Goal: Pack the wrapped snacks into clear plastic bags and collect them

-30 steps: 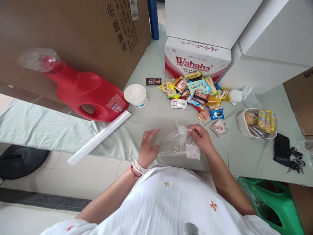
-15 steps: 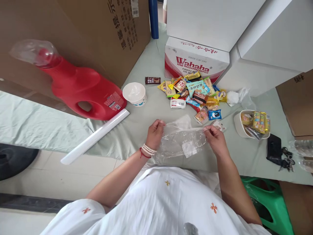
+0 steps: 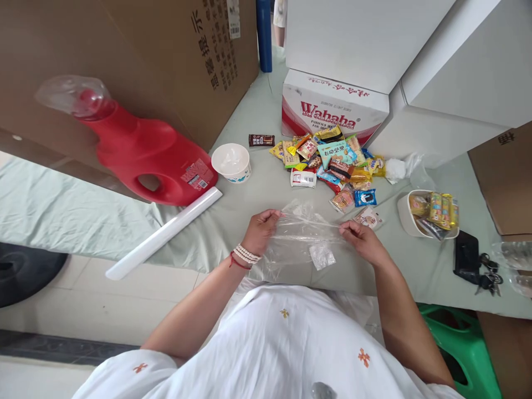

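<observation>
A clear plastic bag (image 3: pixel 301 244) with a small white label is stretched between both my hands above the near edge of the table. My left hand (image 3: pixel 261 230), with bead bracelets at the wrist, pinches the bag's left rim. My right hand (image 3: pixel 359 239) pinches the right rim. A heap of wrapped snacks (image 3: pixel 330 160) lies just beyond the bag, with a loose packet (image 3: pixel 368 218) close to my right hand.
A red detergent jug (image 3: pixel 145 155), a white paper cup (image 3: pixel 231 162) and a white roll (image 3: pixel 164 233) lie at left. A Wahaha carton (image 3: pixel 334 108) stands behind the snacks. A white bowl with snacks (image 3: pixel 430 213), a black wallet and keys (image 3: pixel 471 257) sit at right; green stool (image 3: pixel 465 343) below.
My left hand lifted off the flattened bag and took its left edge. Both hands have raised the bag and pulled its mouth wide apart.
</observation>
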The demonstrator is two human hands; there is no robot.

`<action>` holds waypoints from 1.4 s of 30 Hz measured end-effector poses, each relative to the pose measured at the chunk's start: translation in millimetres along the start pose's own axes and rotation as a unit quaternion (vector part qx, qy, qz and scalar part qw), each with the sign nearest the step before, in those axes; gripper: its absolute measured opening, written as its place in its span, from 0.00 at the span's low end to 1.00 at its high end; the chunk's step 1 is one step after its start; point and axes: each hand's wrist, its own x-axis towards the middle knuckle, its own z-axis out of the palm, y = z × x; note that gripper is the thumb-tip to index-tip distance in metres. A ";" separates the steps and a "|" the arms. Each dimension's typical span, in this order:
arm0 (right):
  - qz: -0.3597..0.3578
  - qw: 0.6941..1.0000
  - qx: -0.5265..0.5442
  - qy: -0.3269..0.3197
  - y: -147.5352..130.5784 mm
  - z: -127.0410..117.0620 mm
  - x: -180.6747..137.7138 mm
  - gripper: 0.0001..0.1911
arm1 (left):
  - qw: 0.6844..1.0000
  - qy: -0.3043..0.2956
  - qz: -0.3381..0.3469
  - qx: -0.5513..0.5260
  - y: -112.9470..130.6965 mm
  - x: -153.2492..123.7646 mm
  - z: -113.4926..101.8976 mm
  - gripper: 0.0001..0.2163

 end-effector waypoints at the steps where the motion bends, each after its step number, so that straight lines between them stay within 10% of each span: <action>1: -0.015 1.000 -0.016 -0.023 -1.6 -1.4 -0.7 0.22 | 1.000 -0.016 0.004 -0.004 0.3 -1.9 0.0 0.23; 5: -0.086 0.993 -0.075 -0.035 -18.2 4.0 5.1 0.34 | 0.990 -0.133 0.031 0.024 4.0 -13.8 4.4 0.25; 9: -0.063 0.997 0.009 -0.046 -30.0 16.7 23.3 0.24 | 0.985 -0.164 0.039 0.027 12.6 -19.7 9.6 0.25; 20: 0.104 0.939 0.257 0.202 0.1 32.2 54.1 0.27 | 0.980 0.186 0.065 0.012 -8.6 18.5 -20.4 0.17; 25: 0.112 0.950 0.209 0.201 15.4 51.1 60.7 0.24 | 0.881 0.312 0.225 0.276 -7.7 14.3 -24.8 0.16; 28: 0.097 0.953 0.196 0.209 13.8 56.4 66.6 0.22 | 0.825 0.171 0.316 0.435 -3.8 5.9 -18.1 0.14; 32: 0.091 0.939 0.256 0.210 14.6 45.5 62.4 0.24 | 0.763 -0.034 0.273 0.585 -16.7 6.1 -22.4 0.20; 37: 0.079 0.972 0.114 0.189 43.9 24.5 4.8 0.23 | 0.704 -0.086 0.248 0.660 -41.6 4.4 -53.2 0.28; 42: 0.055 0.982 -0.170 0.064 35.3 52.9 -48.0 0.24 | 0.670 -0.077 0.244 0.697 -46.1 -1.0 -61.8 0.32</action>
